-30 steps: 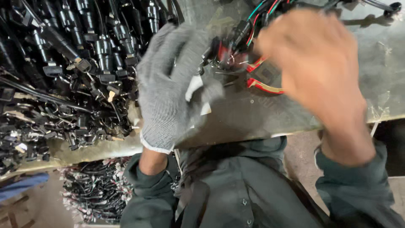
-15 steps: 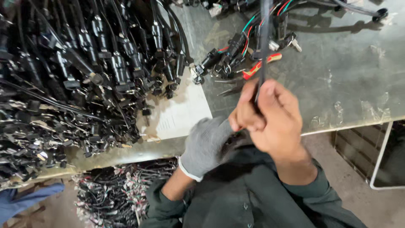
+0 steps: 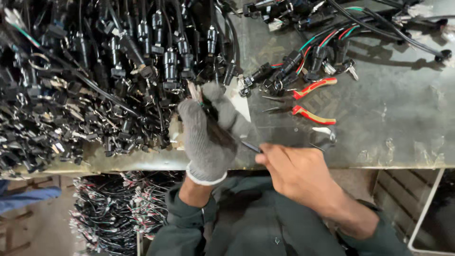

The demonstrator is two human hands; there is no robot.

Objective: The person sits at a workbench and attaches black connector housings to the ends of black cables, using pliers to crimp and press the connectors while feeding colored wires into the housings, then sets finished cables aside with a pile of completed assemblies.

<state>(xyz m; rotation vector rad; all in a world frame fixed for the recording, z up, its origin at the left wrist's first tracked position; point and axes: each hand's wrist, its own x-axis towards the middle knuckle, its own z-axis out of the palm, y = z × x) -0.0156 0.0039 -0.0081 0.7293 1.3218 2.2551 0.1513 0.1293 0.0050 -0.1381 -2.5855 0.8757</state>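
A: Left hand (image 3: 208, 137): what was seen?

B: A grey knit glove was worn. The fingers were closed around a black cable (image 3: 222, 135), with the thumb and forefinger pinched together near its upper end, where a few thin coloured wire ends (image 3: 195, 94) were seen sticking out. The hand was held over the near edge of the metal table (image 3: 379, 128).

A: Right hand (image 3: 296, 170)?

B: Bare. The fingers were curled together, and the lower end of the same black cable was pinched at the fingertips (image 3: 263, 149). The hand was held just below the table edge, close to the gloved one.

A: So the cable was held by both hands?

B: Yes. It was run diagonally from the glove down to the right fingertips, just over the table edge.

A: Surroundings?

B: A big heap of black connector harnesses (image 3: 85, 80) was piled on the left of the table, touching the glove's fingertip side. Red-handled pliers (image 3: 308, 102) were laid open on the table, to the right of the glove and apart from it. A white sheet of paper (image 3: 239, 102) was partly covered by the glove. More harness bundles (image 3: 113, 213) were seen on the floor below. Dark green sleeves (image 3: 189, 218) were worn.
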